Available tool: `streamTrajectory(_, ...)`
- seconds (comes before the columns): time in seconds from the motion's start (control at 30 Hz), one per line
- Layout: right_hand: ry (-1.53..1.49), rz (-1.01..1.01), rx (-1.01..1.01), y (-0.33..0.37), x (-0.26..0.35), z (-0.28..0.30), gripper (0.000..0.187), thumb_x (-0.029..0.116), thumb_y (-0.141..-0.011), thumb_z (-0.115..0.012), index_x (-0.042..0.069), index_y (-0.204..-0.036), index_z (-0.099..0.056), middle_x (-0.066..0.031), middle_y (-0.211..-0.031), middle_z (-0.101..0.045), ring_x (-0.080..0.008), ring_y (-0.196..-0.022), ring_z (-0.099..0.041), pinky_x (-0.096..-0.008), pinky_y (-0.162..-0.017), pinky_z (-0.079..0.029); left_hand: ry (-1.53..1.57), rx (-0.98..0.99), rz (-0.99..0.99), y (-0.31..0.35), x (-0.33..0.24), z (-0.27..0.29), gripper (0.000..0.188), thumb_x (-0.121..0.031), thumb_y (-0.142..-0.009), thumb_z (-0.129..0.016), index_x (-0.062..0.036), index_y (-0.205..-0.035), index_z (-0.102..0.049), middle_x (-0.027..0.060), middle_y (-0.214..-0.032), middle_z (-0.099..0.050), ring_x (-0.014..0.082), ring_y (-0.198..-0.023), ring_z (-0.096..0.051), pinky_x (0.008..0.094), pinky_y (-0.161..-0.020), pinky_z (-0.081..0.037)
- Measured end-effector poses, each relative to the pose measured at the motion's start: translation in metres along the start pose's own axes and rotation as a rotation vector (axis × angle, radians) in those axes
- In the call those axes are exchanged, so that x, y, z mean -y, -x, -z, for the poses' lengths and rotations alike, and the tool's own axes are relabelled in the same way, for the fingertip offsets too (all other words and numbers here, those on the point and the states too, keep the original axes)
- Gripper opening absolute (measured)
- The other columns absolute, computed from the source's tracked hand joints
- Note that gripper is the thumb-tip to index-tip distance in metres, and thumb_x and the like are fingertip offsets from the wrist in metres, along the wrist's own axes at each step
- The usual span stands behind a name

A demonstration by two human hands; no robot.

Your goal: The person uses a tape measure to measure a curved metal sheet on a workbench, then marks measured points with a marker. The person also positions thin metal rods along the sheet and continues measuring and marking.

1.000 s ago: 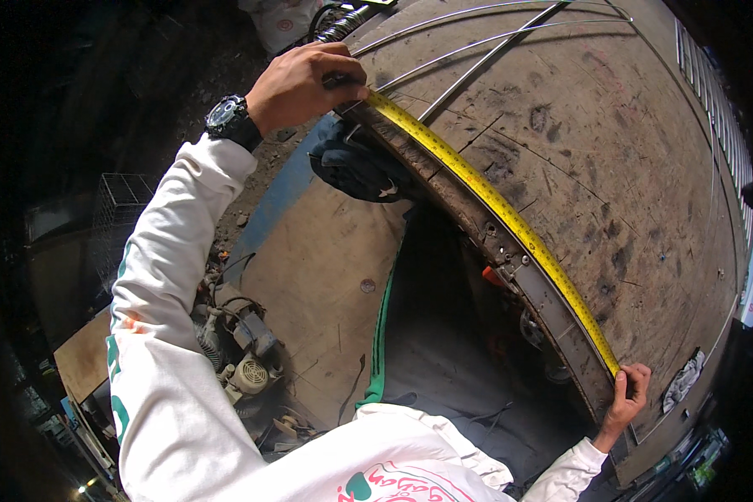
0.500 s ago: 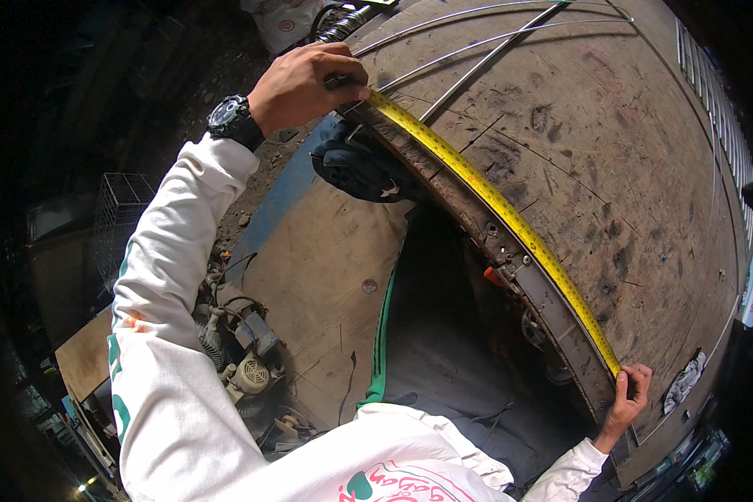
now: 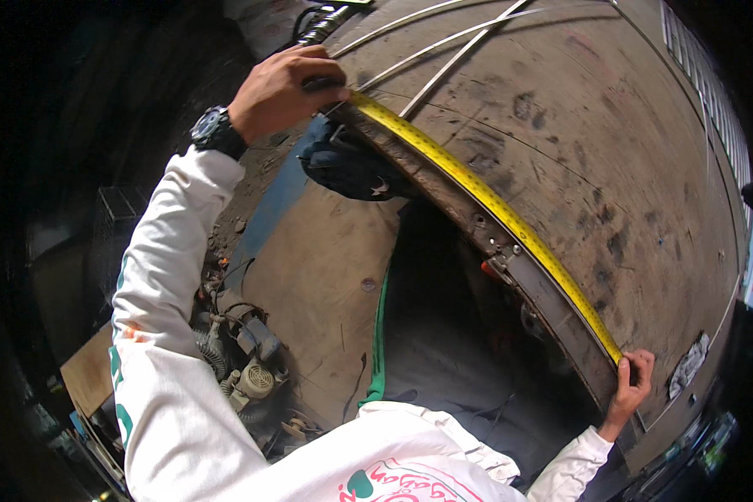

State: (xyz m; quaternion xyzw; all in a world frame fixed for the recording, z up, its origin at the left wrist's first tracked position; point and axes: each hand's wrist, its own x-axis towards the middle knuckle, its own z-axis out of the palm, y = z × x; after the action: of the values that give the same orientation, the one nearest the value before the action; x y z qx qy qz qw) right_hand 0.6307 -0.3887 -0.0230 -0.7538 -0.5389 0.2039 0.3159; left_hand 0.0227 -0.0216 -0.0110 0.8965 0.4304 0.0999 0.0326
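A yellow tape measure [image 3: 482,194] is stretched along the front edge of a worn brown worktable [image 3: 552,176]. At its far left end, my left hand [image 3: 280,90] is closed around the tape, with a dark part, maybe the case, showing between the fingers. My right hand [image 3: 632,381] pinches the other end near the table's right corner. Between them the blade lies next to a brown metal strip [image 3: 548,294] along the edge. Thin metal rods [image 3: 450,69] cross on the tabletop beyond my left hand.
Dark cloth [image 3: 343,167] hangs below the table edge near my left hand. A motor-like machine [image 3: 255,379] with hoses sits low on the left. A crumpled rag [image 3: 688,366] lies at the right, and slatted metal bars [image 3: 701,79] stand at the far right.
The view has shifted slightly, and my left hand appears a little farther left. Both hands keep hold of the stretched tape measure.
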Motion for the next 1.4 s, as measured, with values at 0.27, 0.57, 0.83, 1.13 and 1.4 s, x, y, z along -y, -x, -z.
streamTrajectory(0.27, 0.008, 0.013, 0.017, -0.002, 0.0, 0.0, 0.012, 0.011, -0.096, -0.072, 0.0, -0.096, -0.069, -0.007, -0.101, -0.056, -0.0205, -0.099, -0.056, -0.0321, -0.092, -0.043, 0.047, 0.043, 0.026, 0.0, 0.001, 0.005, 0.021, -0.027, -0.097, -0.078, -0.0089, -0.109, -0.08, 0.0075, -0.107, -0.071, 0.0257, -0.102, -0.069, 0.0404, -0.089, -0.059)
streamTrajectory(0.57, 0.049, 0.036, 0.017, -0.007, 0.009, 0.001, 0.008, 0.007, -0.094, -0.072, 0.0, -0.096, -0.069, -0.008, -0.099, -0.059, -0.0215, -0.098, -0.059, -0.032, -0.09, -0.045, 0.103, 0.069, 0.07, -0.003, -0.012, 0.014, 0.024, -0.025, -0.095, -0.079, -0.0042, -0.107, -0.078, 0.0073, -0.104, -0.07, 0.027, -0.1, -0.069, 0.0382, -0.091, -0.055)
streamTrajectory(0.83, -0.044, -0.033, -0.016, -0.004, 0.011, -0.001, 0.009, 0.008, -0.092, -0.077, 0.001, -0.096, -0.073, -0.0054, -0.1, -0.061, -0.019, -0.098, -0.06, -0.0317, -0.091, -0.046, 0.136, 0.071, 0.029, -0.006, -0.008, 0.012, 0.019, -0.017, -0.093, -0.079, -0.0014, -0.104, -0.075, 0.0095, -0.103, -0.07, 0.0277, -0.1, -0.07, 0.0367, -0.091, -0.054)
streamTrajectory(1.13, -0.062, -0.021, -0.037, -0.005, 0.017, -0.003, 0.009, 0.008, -0.089, -0.08, 0.002, -0.095, -0.076, -0.0057, -0.1, -0.062, -0.0201, -0.099, -0.062, -0.0321, -0.092, -0.047, 0.155, 0.091, 0.028, -0.007, -0.004, 0.01, 0.016, -0.01, -0.094, -0.076, 0.0025, -0.102, -0.071, 0.0104, -0.102, -0.067, 0.0278, -0.096, -0.066, 0.0362, -0.089, -0.051)
streamTrajectory(1.4, -0.06, -0.004, -0.043, -0.004, 0.012, -0.004, 0.009, 0.008, -0.088, -0.079, 0.003, -0.095, -0.077, -0.0045, -0.099, -0.062, -0.0188, -0.098, -0.063, -0.0329, -0.09, -0.05, 0.147, 0.109, 0.029, -0.005, 0.004, 0.009, 0.015, -0.008, -0.095, -0.075, 0.0024, -0.105, -0.071, 0.0104, -0.106, -0.067, 0.0276, -0.1, -0.066, 0.0362, -0.091, -0.051)
